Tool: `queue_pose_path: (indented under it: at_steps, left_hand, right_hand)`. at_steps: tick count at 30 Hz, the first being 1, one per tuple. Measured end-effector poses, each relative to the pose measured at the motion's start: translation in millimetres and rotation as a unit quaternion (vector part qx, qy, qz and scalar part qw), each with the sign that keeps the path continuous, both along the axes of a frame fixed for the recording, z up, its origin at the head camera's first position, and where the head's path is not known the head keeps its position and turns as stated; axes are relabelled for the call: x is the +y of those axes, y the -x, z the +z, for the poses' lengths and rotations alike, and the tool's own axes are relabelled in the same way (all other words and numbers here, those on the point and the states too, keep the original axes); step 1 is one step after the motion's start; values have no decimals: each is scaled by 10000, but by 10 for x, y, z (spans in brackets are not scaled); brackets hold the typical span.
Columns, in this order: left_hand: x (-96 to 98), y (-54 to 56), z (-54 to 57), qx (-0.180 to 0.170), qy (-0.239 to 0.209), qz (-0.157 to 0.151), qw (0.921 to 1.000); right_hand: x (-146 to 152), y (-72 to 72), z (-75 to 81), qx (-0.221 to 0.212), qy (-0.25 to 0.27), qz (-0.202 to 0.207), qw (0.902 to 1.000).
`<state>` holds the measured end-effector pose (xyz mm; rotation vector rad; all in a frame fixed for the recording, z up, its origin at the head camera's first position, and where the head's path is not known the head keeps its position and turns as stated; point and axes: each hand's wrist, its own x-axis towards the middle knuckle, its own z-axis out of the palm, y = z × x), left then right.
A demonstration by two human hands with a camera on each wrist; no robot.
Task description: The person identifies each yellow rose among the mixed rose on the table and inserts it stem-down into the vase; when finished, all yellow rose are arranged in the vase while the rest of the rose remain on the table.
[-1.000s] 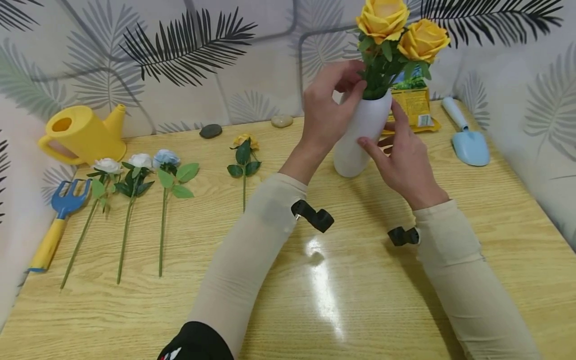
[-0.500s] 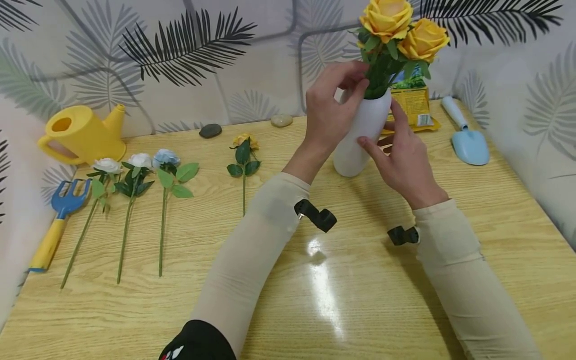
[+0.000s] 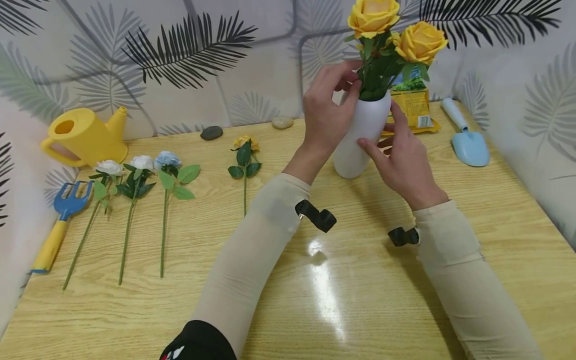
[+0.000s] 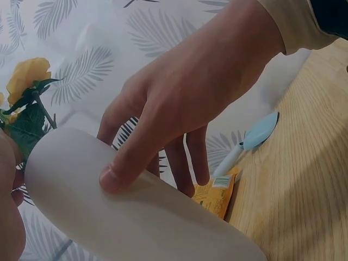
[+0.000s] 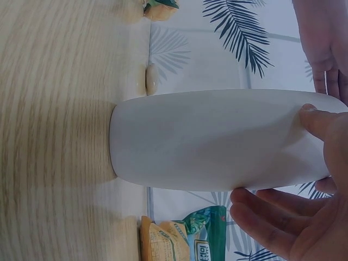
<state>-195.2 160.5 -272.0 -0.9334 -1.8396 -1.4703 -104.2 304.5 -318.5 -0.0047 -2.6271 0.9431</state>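
Note:
A white vase (image 3: 360, 130) stands upright on the wooden table, right of centre in the head view. Yellow roses (image 3: 373, 17) with dark green leaves rise from its mouth. My left hand (image 3: 330, 102) is at the rim, thumb and fingers pinching among the rose leaves and stems; its fingertips are partly hidden there. My right hand (image 3: 407, 160) grips the vase's right side, thumb on the front and fingers round the back. In the right wrist view, the base of the vase (image 5: 206, 141) touches the table.
On the left lie a blue-and-yellow hand fork (image 3: 63, 220), two white roses (image 3: 141, 162), a blue rose (image 3: 167, 160) and a small yellow rose (image 3: 246, 144). A yellow watering can (image 3: 87, 135), stones (image 3: 282, 122), a yellow packet (image 3: 411, 107) and a blue trowel (image 3: 470, 145) sit toward the back.
The front yellow rose shifted slightly right with my left hand, then back left and a little up. My right hand keeps its place on the vase.

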Motion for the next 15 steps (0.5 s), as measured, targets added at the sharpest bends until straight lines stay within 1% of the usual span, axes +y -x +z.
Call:
queue_pose_path:
  at_steps: [6,12,15]
  left_hand:
    - [-6,8,-3,3,123,96,9999]
    - [4,16,-13,33,289,334,9990]
    - [9,22,-25,4,294,380,9988]
  right_hand:
    - [1,-2,1,-1,-31,-10,10000]
    - [1,-2,-10,-17,-46,-24,10000]
    - [-2,-7,-7,-57,-19,-44,10000]
